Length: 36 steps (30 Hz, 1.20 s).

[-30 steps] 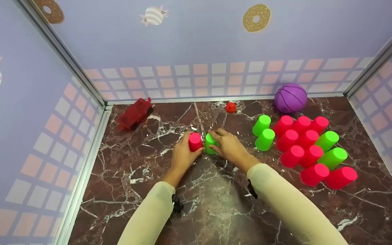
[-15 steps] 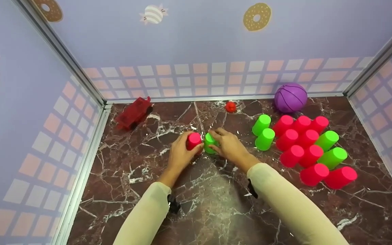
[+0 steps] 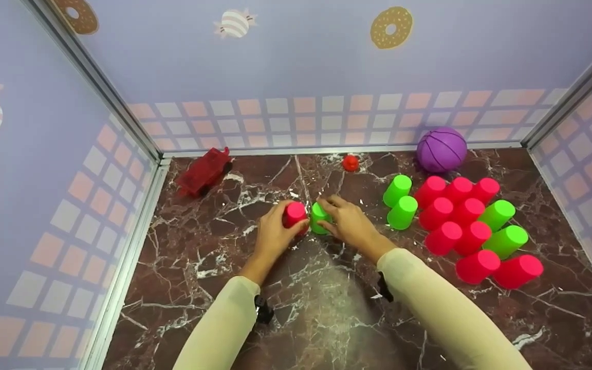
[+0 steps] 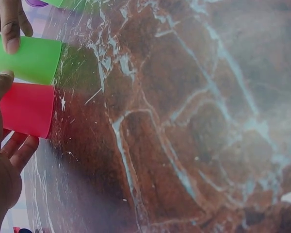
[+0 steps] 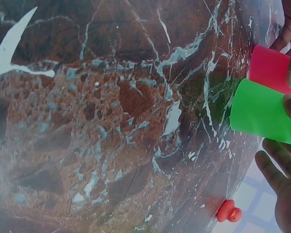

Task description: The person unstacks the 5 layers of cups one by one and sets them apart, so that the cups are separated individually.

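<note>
My left hand (image 3: 271,234) holds a red cup (image 3: 296,213), thumb on its near side and fingers curled round its far side. The cup stands upside down on the marble-patterned table. Right beside it, a green cup (image 3: 320,218) also stands upside down, pinched between the thumb and fingers of my right hand (image 3: 350,226). In the left wrist view the red cup (image 4: 29,110) and the green cup (image 4: 26,58) stand side by side, rims down. From the right wrist the green cup (image 5: 262,111) partly covers the red cup (image 5: 271,68).
On the right stand several upturned red cups (image 3: 443,238) and green cups (image 3: 402,212). Behind them sits a purple ball (image 3: 442,149). A small red toy (image 3: 350,163) lies near the back wall, and a dark red toy vehicle (image 3: 205,172) lies at the back left. Patterned walls enclose the table.
The red cup shifts very slightly left, then stays beside the green cup. Both hands keep their hold, and the other objects stay in place while the head view moves a little.
</note>
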Motion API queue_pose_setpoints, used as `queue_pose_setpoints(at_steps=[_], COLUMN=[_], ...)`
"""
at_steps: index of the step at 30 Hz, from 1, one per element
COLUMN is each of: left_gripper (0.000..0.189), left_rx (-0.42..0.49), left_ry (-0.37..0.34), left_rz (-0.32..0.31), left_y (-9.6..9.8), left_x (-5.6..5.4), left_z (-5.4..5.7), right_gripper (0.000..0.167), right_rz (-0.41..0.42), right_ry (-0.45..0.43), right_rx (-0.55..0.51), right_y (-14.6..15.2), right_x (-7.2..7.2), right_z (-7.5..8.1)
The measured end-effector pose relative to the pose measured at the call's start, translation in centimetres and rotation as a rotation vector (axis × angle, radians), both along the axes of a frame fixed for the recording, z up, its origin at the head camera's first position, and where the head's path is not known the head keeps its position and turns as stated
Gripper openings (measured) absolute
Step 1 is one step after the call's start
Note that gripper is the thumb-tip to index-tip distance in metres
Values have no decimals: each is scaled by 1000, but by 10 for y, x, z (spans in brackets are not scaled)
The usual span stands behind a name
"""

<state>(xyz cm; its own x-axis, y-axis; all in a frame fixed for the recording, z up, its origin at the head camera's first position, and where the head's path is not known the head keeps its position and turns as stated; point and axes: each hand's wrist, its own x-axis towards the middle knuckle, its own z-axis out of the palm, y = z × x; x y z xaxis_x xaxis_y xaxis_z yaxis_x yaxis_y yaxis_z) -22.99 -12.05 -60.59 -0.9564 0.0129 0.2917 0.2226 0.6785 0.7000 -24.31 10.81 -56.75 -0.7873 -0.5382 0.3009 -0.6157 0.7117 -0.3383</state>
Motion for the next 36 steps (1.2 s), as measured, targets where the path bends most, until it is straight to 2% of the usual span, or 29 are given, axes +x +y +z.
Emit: queue_pose_setpoints(at_steps=[6, 9, 10, 11, 16, 17, 20, 26, 31, 36], left_gripper=[56, 54, 55, 55, 55, 54, 55, 56, 56, 56], left_rx=[29, 43, 60, 60, 58, 45, 39, 32, 39, 38], left_ry=[10, 26, 44, 49, 44, 23, -4, 12, 8, 3], left_rz=[-7, -9, -18, -17, -15, -7, -3, -11, -11, -9], left_y=[1, 2, 0, 0, 0, 3, 2, 2, 1, 2], left_x=[0, 1, -2, -1, -2, 1, 1, 1, 2, 2], left_z=[0, -1, -9, -9, -9, -1, 0, 1, 0, 0], right_gripper=[62, 66, 67, 68, 67, 66, 64, 60, 61, 61], right_rz=[-12, -79, -108, -140, -283, -303, -345, -382, -369, -362], right_ry=[-83, -170, -189, -201, -182, -177, -175, -169, -189, -174], right_rx=[39, 39, 35, 28, -26, -35, -46, -26, -6, 6], right_y=[9, 24, 31, 37, 62, 64, 67, 66, 67, 69], right_x=[-7, -16, -20, -24, -43, -46, -53, -54, -56, -59], right_z=[5, 8, 10, 11, 13, 13, 11, 8, 10, 11])
